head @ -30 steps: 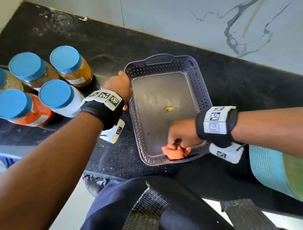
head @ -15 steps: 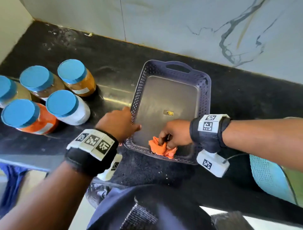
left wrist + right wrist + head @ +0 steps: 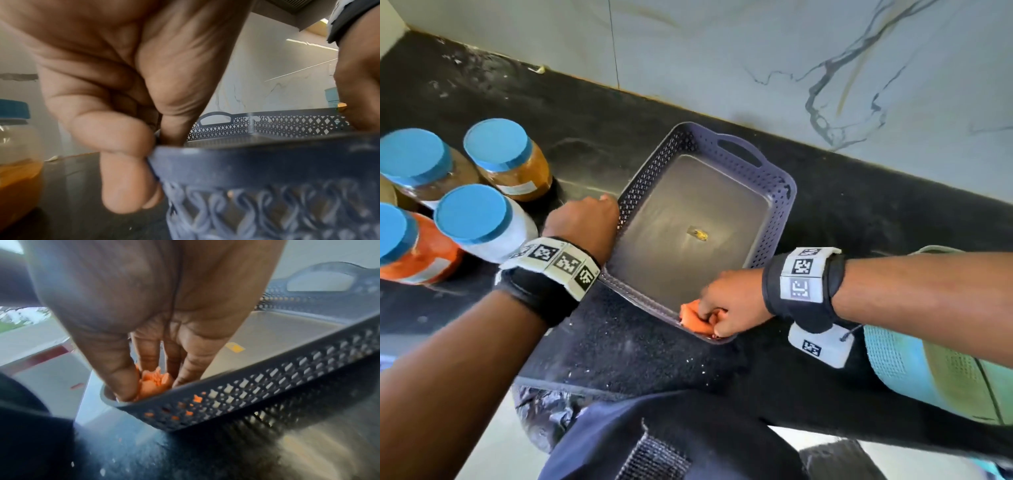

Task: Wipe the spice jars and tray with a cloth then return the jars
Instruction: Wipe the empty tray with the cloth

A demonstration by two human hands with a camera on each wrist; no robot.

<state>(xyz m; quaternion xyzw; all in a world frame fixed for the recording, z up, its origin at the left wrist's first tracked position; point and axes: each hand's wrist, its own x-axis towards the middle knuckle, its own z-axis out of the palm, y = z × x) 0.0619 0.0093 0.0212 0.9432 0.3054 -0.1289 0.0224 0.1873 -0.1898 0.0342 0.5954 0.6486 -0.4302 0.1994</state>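
In the tray's near corner: right hand (image 3: pixel 726 301) grips the orange cloth (image 3: pixel 697 320), fingers curled round it.
Tray (image 3: pixel 774 192): mid-worktop, yellow sticker (image 3: pixel 698 234) unreadable.
Left hand (image 3: pixel 585 222): pinches tray's left rim.
Jars (image 3: pixel 479 219): worktop's left end, labels illegible.

**Tagged bands and small cameras on both wrists**

Each bare forearm wears a black wrist strap (image 3: pixel 541 294) topped with white panels printed with black square codes. Below the right wrist strap (image 3: pixel 804 287) hangs a white box (image 3: pixel 822 346) bearing one code and a thin cable. Dark navy clothing (image 3: pixel 654 435) covers the torso.
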